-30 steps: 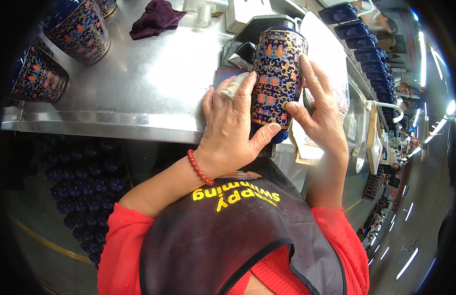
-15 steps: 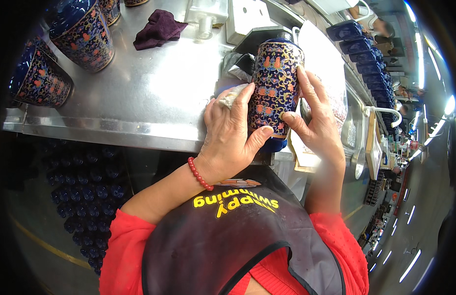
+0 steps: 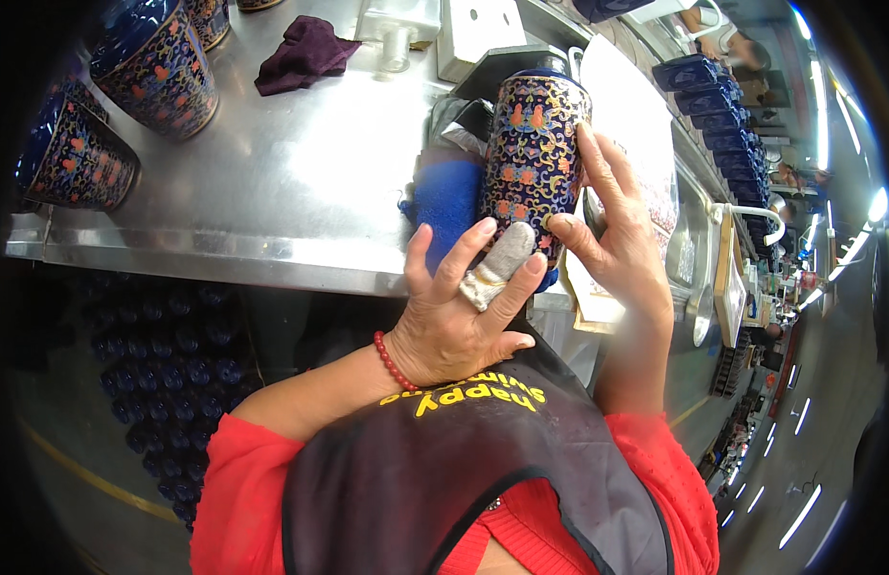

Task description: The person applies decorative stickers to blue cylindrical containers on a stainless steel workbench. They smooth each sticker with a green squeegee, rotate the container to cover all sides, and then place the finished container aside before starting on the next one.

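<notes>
A crumpled purple cloth (image 3: 306, 56) is lying on the far side of the steel table (image 3: 301, 172), and a white block (image 3: 478, 40) is sitting to its right. Rows of glossy dark blue objects (image 3: 171, 379) are crowding the space below the near left edge, while ceiling lights (image 3: 824, 115) are glowing at the right.

The bare right hand (image 3: 619, 225) has a blurry wrist. The left hand (image 3: 456, 321) hides part of the tall, round, dark blue, flowery vase (image 3: 535, 144).
</notes>
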The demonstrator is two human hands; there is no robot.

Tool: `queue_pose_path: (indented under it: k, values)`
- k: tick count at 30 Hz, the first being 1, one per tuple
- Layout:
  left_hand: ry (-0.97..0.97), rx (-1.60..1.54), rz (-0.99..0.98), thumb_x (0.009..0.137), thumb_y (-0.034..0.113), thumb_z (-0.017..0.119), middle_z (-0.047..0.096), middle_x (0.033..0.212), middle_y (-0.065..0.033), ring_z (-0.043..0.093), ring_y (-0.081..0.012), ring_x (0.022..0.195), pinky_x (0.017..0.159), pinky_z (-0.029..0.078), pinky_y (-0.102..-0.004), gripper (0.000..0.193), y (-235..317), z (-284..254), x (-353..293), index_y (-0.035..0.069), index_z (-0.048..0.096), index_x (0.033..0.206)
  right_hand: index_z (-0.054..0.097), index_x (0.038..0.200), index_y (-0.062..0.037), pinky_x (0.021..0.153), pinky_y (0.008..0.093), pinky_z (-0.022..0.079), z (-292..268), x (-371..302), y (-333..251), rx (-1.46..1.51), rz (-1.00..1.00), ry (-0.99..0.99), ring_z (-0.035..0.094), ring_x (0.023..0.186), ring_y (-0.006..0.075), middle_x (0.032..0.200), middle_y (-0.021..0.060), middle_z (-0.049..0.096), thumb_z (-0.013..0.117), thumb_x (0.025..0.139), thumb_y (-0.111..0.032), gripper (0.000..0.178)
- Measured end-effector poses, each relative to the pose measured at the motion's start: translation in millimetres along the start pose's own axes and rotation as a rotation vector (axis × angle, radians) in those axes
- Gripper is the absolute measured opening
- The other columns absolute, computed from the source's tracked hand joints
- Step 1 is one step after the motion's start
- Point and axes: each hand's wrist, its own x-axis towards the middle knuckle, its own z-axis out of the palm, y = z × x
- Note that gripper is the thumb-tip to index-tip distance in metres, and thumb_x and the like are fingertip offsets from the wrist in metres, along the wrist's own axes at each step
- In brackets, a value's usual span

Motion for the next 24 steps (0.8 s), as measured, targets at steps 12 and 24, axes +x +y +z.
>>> queue_pose_path:
  k: [12,24]
  values:
    - [0.052,0.007,-0.196,0.093,0.056,0.057,0.052,0.143,-0.0108,0.033,-0.0343,0.133,0.116,0.012,-0.0619,0.064,-1.7,1.9,-1.0,0.018,0.057,0.145,0.042,0.156,-0.0090,0.111,0.0476,0.040,1.1,-0.9,1.2,0.045,0.033,0.004,0.046,0.136,0.0445,0.151,0.0285,0.041,0.079,0.087,-0.041,0.085]
    - [0.122,-0.127,-0.179,0.096,0.045,0.063,0.057,0.138,-0.0189,0.042,-0.0396,0.131,0.118,0.013,-0.0575,0.057,-12.9,-4.9,-2.1,0.010,0.058,0.140,0.040,0.156,-0.0039,0.103,0.0393,0.045,2.9,-1.6,2.9,-0.019,-0.006,0.026,0.054,0.115,0.0252,0.147,0.0181,0.047,0.078,0.088,-0.042,0.086]
